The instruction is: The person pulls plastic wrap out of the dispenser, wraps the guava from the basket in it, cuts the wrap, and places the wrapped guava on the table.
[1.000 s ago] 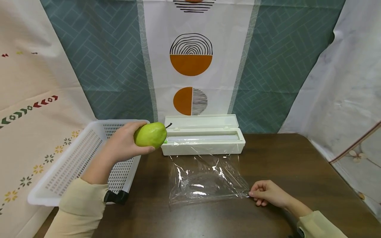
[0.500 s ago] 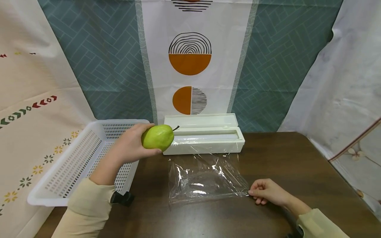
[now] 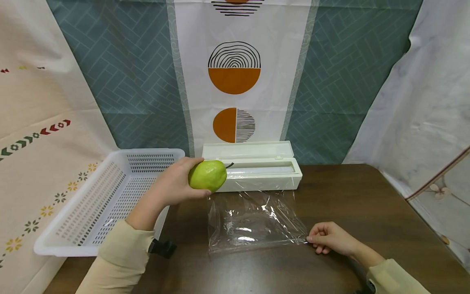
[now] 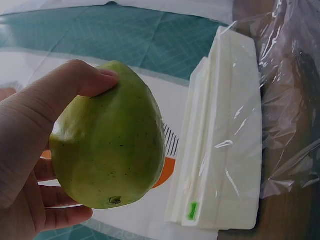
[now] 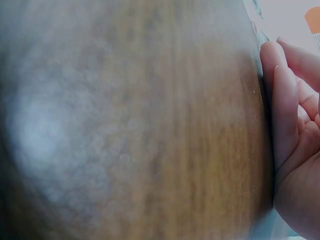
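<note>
A green pear (image 3: 207,176) with a dark stem is held in the left hand (image 3: 178,181), above the table just in front of the wrap box's left end. In the left wrist view the thumb lies across the pear (image 4: 112,145) and the other fingers go round behind it. Clear plastic wrap (image 3: 253,224) stretches forward from the white wrap box (image 3: 260,183) over the table. The right hand (image 3: 332,239) pinches the sheet's near right corner between thumb and fingers. In the right wrist view the right hand's fingers (image 5: 285,112) lie close to the tabletop, and the wrap is barely visible.
A white perforated basket (image 3: 110,200) stands on the left side of the dark wooden table (image 3: 341,192). The box's lid (image 3: 249,150) is raised, with the roll (image 3: 262,170) inside. A green slider (image 4: 192,210) shows on the box. Patterned cloths hang behind and at both sides.
The left hand has carried the pear rightward and slightly down, away from the basket to the wrap box's left part. The right hand and the plastic wrap have stayed in place.
</note>
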### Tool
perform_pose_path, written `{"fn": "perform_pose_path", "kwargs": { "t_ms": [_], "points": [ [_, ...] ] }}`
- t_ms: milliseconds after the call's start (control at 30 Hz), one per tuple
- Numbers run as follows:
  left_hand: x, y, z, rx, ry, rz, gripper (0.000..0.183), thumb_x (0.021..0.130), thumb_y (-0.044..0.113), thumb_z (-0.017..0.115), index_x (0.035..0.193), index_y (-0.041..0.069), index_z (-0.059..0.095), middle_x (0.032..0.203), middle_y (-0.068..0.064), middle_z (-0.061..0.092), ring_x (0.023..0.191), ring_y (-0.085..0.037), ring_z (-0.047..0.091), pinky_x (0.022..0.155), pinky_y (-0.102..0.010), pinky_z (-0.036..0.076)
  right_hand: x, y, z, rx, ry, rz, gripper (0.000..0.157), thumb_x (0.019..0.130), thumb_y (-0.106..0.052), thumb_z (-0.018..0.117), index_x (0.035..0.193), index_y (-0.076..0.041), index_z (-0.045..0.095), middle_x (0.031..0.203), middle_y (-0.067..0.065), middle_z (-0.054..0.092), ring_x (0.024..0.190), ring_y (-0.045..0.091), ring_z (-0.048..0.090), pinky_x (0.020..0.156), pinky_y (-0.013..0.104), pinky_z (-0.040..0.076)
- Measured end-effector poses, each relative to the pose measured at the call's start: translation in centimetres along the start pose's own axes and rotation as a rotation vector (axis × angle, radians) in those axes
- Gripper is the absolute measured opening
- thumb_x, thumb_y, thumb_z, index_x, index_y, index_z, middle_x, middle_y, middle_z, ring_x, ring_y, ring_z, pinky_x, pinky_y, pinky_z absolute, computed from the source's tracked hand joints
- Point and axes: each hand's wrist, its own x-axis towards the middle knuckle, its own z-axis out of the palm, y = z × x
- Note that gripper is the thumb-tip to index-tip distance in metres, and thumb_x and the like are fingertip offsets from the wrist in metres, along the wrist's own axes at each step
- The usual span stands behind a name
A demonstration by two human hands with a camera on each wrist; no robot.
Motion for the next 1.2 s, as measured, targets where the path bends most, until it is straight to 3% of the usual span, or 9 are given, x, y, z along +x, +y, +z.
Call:
{"fn": "perform_pose_path", "kwargs": {
  "t_ms": [433,900,1200],
  "points": [
    [0.6,1.1,2.2,0.003,-0.016,0.049,0.084,0.063,0.046,0.081,0.133,0.010,0.051,0.129,-0.009,0.057,0.108,-0.026,0.058,0.088,-0.046,0.049,-0.1,-0.2,0.1,0.013,-0.005,0.010,0.028,0.092,-0.021,0.061,0.094,0.008,0.059,0.071,0.001,0.063,0.061,0.008,0.064,0.052,0.023,0.051],
    [1.6,2.3,4.6,0.016,-0.071,0.069,0.080,0.064,0.046,0.079,0.133,0.016,0.051,0.130,-0.005,0.055,0.108,-0.022,0.056,0.085,-0.041,0.050,0.1,0.1,-0.1,0.020,-0.006,0.011,0.028,0.092,-0.021,0.060,0.095,0.007,0.060,0.071,0.001,0.063,0.060,0.008,0.064,0.051,0.024,0.052],
    [1.9,3.0,5.9,0.021,-0.098,0.079,0.081,0.064,0.047,0.078,0.132,0.014,0.051,0.118,-0.005,0.058,0.097,-0.020,0.057,0.075,-0.037,0.050,0.0,0.0,0.0,0.012,-0.002,0.016,0.028,0.092,-0.021,0.061,0.095,0.007,0.060,0.071,0.000,0.063,0.061,0.008,0.064,0.052,0.024,0.052]
  ]
}}
